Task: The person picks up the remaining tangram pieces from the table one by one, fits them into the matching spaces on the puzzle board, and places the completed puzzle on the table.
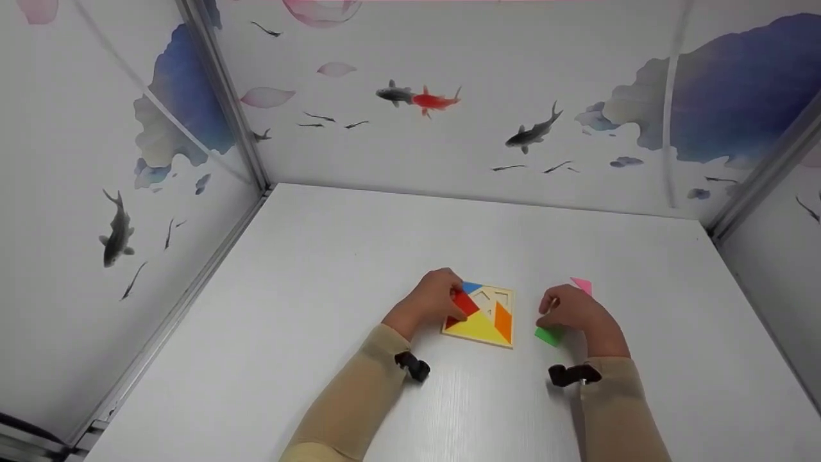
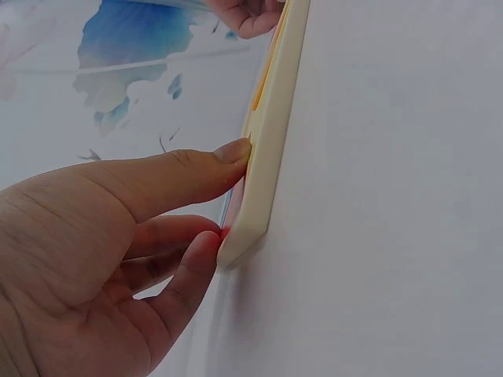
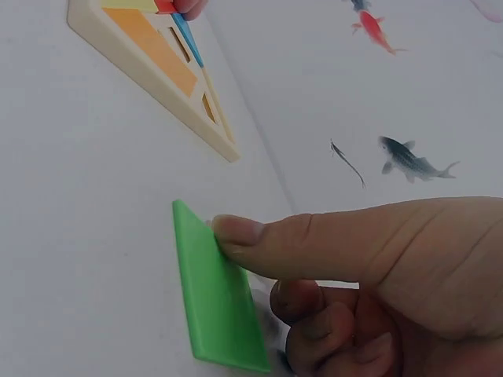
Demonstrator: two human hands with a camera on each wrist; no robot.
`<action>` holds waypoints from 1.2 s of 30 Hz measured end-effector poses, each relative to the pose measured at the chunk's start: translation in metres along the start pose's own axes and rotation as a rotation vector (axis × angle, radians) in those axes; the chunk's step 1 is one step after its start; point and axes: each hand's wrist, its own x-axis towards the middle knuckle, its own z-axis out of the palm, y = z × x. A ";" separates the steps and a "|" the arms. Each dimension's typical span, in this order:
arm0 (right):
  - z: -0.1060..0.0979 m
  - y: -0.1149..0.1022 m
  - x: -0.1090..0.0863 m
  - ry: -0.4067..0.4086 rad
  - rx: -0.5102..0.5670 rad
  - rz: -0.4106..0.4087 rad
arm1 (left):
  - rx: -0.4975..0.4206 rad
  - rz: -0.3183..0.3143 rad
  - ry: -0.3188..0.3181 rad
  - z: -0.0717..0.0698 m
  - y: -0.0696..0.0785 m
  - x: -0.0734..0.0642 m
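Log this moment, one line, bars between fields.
left hand: resting on square cream puzzle tray | right hand: holding flat green piece | inside: yellow triangle, orange parallelogram, red piece, blue piece | outside: pink piece

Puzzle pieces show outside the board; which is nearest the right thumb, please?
The green piece, at the thumb of the right hand; the pink piece lies beyond that hand.

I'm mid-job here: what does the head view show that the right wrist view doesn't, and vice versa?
Only the head view: a flat pink piece beyond the right-hand grip, plus beige fabric sleeves.

Only the right wrist view: most of the flat green four-sided piece's broad face, partly covered by that grip in the head view.

Both: the green piece, right-hand grip, some of the left-hand grip, and the pale square puzzle board with its orange parallelogram.
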 end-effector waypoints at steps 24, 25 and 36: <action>0.008 -0.016 0.007 0.000 -0.106 0.092 | 0.012 -0.013 -0.007 0.000 0.001 0.000; 0.008 -0.016 0.007 0.000 -0.100 0.096 | 0.009 -0.013 -0.009 0.000 0.001 0.000; 0.004 -0.020 0.001 0.015 -0.031 0.087 | 0.003 -0.041 -0.008 -0.001 0.002 0.001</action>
